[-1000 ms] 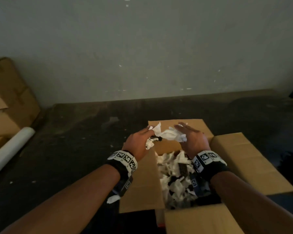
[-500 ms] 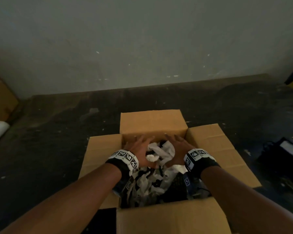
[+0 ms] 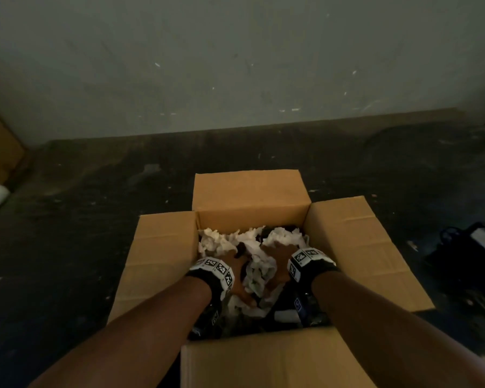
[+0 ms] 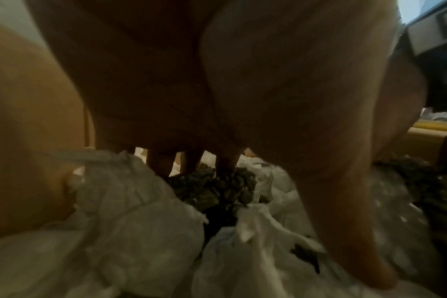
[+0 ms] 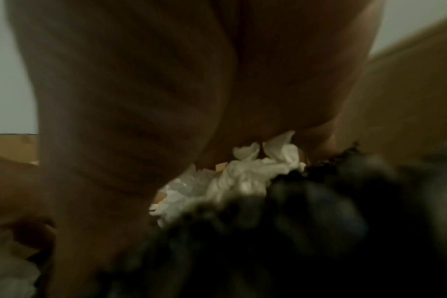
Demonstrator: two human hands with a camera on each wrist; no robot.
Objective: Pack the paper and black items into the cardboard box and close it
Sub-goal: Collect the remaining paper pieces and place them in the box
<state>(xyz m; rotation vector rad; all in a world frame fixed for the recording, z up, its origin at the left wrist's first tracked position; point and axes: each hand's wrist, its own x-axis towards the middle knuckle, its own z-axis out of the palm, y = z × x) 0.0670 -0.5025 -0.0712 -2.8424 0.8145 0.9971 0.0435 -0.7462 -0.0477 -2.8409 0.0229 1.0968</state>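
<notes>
A: Cardboard box (image 3: 252,191) stands on the dark floor (image 3: 81,219), its four flaps open. Which step is in hand?

B: I judge it is the pressing down. Both hands are inside the box, on top of the filling. The left hand (image 3: 237,271) has its fingers spread and they push into the pile; it holds nothing. The right hand (image 3: 277,257) lies flat on the pile; whether its fingers pinch something, I cannot tell, the wrist view is too blurred.

A: How does the filling look?

B: Crumpled white paper (image 3: 217,245) is mixed with the black items (image 4: 212,187), which look wrinkled too. The pile sits below the rim, so it seems to fit.

A: And the next move?

B: Probably to take the hands out and fold the flaps, the short ones first. Loose paper at the edges could catch under a flap.
</notes>
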